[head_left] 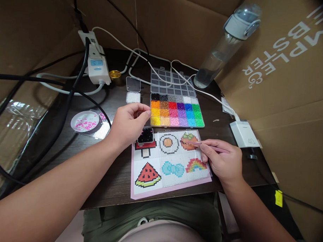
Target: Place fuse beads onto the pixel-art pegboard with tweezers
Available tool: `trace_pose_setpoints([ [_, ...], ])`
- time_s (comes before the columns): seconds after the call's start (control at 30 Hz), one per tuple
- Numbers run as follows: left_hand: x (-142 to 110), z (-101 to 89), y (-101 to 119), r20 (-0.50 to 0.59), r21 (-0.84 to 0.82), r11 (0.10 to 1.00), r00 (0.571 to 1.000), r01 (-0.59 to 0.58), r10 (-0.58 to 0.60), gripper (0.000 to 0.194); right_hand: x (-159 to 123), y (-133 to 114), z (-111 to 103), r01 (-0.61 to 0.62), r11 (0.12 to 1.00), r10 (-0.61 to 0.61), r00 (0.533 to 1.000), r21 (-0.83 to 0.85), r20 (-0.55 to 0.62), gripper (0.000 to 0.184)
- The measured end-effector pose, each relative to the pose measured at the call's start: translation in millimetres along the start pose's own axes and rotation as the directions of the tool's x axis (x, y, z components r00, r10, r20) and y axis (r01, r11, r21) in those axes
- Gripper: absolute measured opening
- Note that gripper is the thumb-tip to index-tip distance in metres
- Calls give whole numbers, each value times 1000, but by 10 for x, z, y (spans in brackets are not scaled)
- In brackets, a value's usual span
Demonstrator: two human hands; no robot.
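My right hand [223,160] grips pink tweezers [216,148], their tips over the orange fruit pattern [189,138] on the pattern sheet [149,163]. A clear pegboard [172,172] lies on part of that sheet. My left hand [131,121] is closed, thumb and forefinger pinched together by the left edge of the bead box [177,126]; whatever is between them is too small or hidden to name. Just below it, a small clear case of black beads [145,135] stands on the sheet, covering part of the mushroom pattern [146,153].
A white dish of pink and white beads [84,122] stands at the left. Behind are a small case of white beads [133,97], a gold cup [115,76], a power strip [96,58] and a water bottle [219,49]. A white charger [245,134] is at right; cables cross the back.
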State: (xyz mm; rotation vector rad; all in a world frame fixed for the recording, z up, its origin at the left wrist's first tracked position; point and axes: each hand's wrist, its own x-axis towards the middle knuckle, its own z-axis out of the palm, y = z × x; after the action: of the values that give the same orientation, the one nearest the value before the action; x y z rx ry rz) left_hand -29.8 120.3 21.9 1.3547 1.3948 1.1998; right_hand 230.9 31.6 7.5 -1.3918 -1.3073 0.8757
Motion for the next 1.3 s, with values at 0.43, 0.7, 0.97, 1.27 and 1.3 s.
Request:
trace_pose_setpoints([
  [0.43, -1, -1, 1, -1, 11, 1000, 1000, -3, 3, 5, 8, -23, 22, -6, 1000, 6, 1000, -20, 1, 12],
  [0.7, -3, 2, 12, 1, 2, 1000, 1000, 0, 0, 6, 8, 2, -1, -17, 1000, 17, 1000, 16, 7, 14],
  [0.97, -4, 2, -4, 3, -16, 999, 999, 37, -36, 8, 57, 57, -32, -37, 956, 53, 997, 290, -47, 12],
  [1.27, 1, -11, -33, 22, -38, 999, 1000, 9, -8, 9, 156, -31, -226, -107, 821, 123, 992, 560, 10, 8],
  [1.3, 2, -10, -36, 23, -40, 999, 1000, 1, 0, 9, 159, -28, -240, -111, 820, 125, 992, 562, 13, 8],
])
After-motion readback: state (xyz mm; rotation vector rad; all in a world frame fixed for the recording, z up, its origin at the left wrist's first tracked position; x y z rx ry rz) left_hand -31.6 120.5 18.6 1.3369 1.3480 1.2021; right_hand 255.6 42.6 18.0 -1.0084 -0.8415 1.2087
